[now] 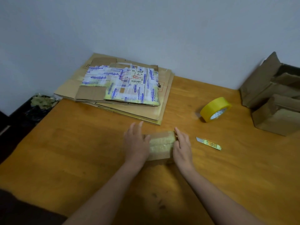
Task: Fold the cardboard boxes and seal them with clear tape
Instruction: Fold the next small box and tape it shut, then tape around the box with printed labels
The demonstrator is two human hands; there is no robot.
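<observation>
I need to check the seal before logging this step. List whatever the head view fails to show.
Small box, head view: both ends covered by the left hand and right hand, so the seal there is hidden.
Folded boxes at right, head view: cut off by the frame's right edge, and blurred.
Label on the flattened cardboard stack, head view: print too small to read.

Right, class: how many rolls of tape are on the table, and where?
1. The tape roll stands on edge on the table, between the flattened cardboard and the boxes at right, beyond the knife. Others may hide behind boxes.
</observation>
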